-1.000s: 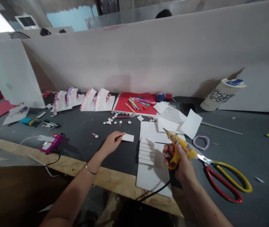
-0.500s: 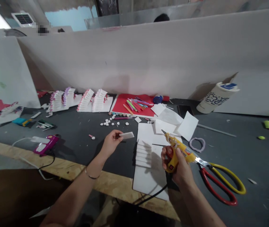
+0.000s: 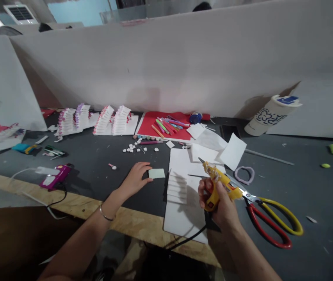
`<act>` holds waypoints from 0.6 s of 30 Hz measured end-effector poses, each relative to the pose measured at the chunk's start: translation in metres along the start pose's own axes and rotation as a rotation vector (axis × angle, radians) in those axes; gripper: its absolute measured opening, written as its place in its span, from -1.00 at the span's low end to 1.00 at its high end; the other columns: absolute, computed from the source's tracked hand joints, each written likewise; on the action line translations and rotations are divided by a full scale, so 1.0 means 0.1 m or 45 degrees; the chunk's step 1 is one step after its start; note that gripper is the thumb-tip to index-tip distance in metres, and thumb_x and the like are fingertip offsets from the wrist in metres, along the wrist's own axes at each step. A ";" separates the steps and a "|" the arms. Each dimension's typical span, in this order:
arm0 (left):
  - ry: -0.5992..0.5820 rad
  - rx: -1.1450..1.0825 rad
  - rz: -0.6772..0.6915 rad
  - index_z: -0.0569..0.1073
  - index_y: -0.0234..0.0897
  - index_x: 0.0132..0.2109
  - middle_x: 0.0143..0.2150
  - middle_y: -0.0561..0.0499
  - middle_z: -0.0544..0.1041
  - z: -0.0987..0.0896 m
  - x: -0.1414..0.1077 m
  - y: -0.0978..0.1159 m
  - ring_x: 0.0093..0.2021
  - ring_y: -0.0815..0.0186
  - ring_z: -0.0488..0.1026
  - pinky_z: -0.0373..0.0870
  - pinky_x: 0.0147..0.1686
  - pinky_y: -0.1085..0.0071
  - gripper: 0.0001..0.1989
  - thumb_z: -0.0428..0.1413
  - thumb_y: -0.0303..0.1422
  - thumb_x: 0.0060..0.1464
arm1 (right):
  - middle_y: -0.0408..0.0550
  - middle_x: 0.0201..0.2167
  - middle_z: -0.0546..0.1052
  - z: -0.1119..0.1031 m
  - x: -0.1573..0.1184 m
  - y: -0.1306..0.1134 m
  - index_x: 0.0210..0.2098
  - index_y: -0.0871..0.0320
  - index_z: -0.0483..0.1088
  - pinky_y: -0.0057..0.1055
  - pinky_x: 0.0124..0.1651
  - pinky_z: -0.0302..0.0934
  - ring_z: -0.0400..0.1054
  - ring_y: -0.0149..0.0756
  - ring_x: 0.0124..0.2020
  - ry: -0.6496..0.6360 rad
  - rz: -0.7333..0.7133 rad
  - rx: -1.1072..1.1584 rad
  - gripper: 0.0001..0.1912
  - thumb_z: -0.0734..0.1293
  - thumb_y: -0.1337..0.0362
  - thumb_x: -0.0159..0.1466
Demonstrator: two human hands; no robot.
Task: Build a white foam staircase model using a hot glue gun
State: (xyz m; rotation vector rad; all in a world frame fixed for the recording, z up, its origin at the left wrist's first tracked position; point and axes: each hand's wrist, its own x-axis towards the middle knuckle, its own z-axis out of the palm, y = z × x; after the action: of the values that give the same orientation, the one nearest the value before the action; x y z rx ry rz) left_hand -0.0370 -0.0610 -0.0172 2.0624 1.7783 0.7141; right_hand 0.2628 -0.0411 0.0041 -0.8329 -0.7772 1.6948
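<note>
1. Apparently, the work is partly done: several white strips (image 3: 177,190) are laid in overlapping steps on a white board (image 3: 186,224) in front of the wearer, while much of that board is left bare.
2. At the back of the table (image 3: 90,168), fanned white tiers (image 3: 121,121) are stood in a row, and coloured edges can be seen on some of them. No such colour is shown on the near strips, so these may be judged the less finished.
3. A small pale green card (image 3: 156,173) is placed left of the board, apart from it and not joined to the strips.
4. The card's left end is met by the left hand (image 3: 137,180), its thumb and fingers parted around that end. Whether the card is pinched or merely touched cannot be told.
5. A yellow glue gun (image 3: 217,189) is clasped firmly by the right hand (image 3: 226,207), the fingers closed around its handle. Its nozzle is pointed up and leftward over the board, apart from the card.
6. Loose white sheets (image 3: 233,152) are left beyond the nozzle, unattached as far as can be seen.
</note>
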 end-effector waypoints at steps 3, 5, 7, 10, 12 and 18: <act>0.112 -0.091 -0.057 0.48 -0.21 0.03 0.01 -0.13 0.53 -0.03 0.02 0.13 0.02 0.11 0.44 0.38 0.08 0.12 -0.67 0.21 -0.32 0.09 | -0.17 -0.49 0.38 0.00 -0.02 0.03 -0.49 0.11 0.33 -0.59 -0.73 0.21 0.28 -0.43 -0.57 -0.015 0.001 -0.009 -0.59 0.44 -0.09 0.12; 0.171 -0.186 -0.096 0.44 -0.19 0.10 -0.03 -0.09 0.54 -0.03 0.07 0.26 -0.11 0.19 0.47 0.42 -0.02 0.22 -0.63 0.16 -0.33 0.13 | -0.16 -0.47 0.39 0.00 -0.06 0.06 -0.49 0.10 0.34 -0.57 -0.73 0.23 0.29 -0.43 -0.58 -0.058 -0.002 -0.041 -0.60 0.45 -0.08 0.12; 0.180 -0.311 -0.115 0.44 -0.18 0.13 -0.06 -0.06 0.55 -0.01 0.15 0.40 -0.21 0.26 0.47 0.44 -0.11 0.30 -0.60 0.15 -0.36 0.12 | -0.17 -0.47 0.41 0.02 -0.09 0.10 -0.47 0.10 0.35 -0.55 -0.72 0.24 0.30 -0.43 -0.60 -0.113 -0.025 -0.105 -0.61 0.44 -0.08 0.14; 0.184 -0.545 -0.149 0.46 -0.22 0.11 -0.16 -0.03 0.55 0.06 0.33 0.51 -0.26 0.30 0.46 0.42 -0.23 0.40 -0.57 0.16 -0.41 0.06 | -0.18 -0.50 0.42 0.02 -0.12 0.13 -0.41 0.10 0.38 -0.53 -0.68 0.25 0.29 -0.45 -0.64 -0.147 -0.071 -0.238 -0.63 0.41 -0.08 0.18; 0.248 -0.697 -0.200 0.45 -0.26 0.11 -0.23 -0.02 0.53 0.11 0.47 0.51 -0.30 0.33 0.44 0.39 -0.31 0.44 -0.54 0.18 -0.40 0.02 | -0.18 -0.52 0.43 0.01 -0.11 0.12 -0.39 0.10 0.39 -0.52 -0.65 0.26 0.29 -0.45 -0.64 -0.095 -0.095 -0.308 -0.63 0.40 -0.09 0.19; 0.375 -0.893 -0.293 0.42 -0.30 0.08 -0.40 0.10 0.43 0.22 0.65 0.42 -0.42 0.41 0.37 0.33 -0.38 0.49 -0.50 0.23 -0.34 -0.04 | -0.20 -0.61 0.40 -0.04 -0.05 0.06 -0.46 0.10 0.38 -0.50 -0.62 0.25 0.29 -0.43 -0.64 -0.013 -0.018 -0.421 -0.56 0.36 -0.16 0.19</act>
State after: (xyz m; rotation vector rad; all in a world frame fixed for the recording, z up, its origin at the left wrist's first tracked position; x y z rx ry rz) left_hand 0.0156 -0.0026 -0.0019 1.3177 1.5483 1.3802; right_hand 0.2638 -0.0470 -0.0024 -1.0407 -1.0868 1.5808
